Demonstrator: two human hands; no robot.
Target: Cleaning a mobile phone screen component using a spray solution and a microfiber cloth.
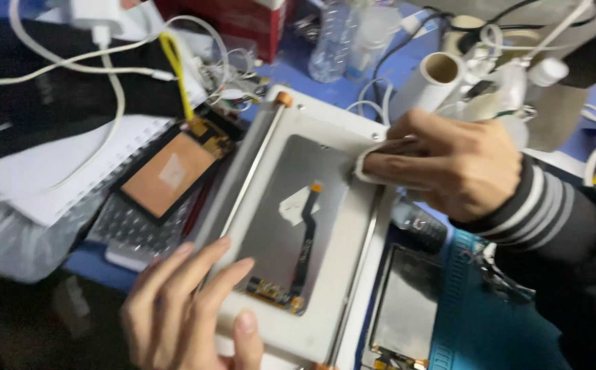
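Observation:
A grey phone screen panel (pixel 291 226) with a black and orange flex cable lies face down on a white metal-framed pad (pixel 270 329). My left hand (pixel 185 315) rests at the pad's near left corner, fingers spread on its edge and on the panel's lower left. My right hand (pixel 459 164), in a striped sleeve, presses a folded white wipe (pixel 370 161) against the panel's upper right edge.
A second screen with a copper-coloured back (pixel 171 171) lies on a keyboard (pixel 130 229) at left. Another screen (pixel 407 301) sits on a blue mat (pixel 476 329) at lower right. White cables, paper rolls (pixel 428 82) and bottles (pixel 328 38) crowd the back.

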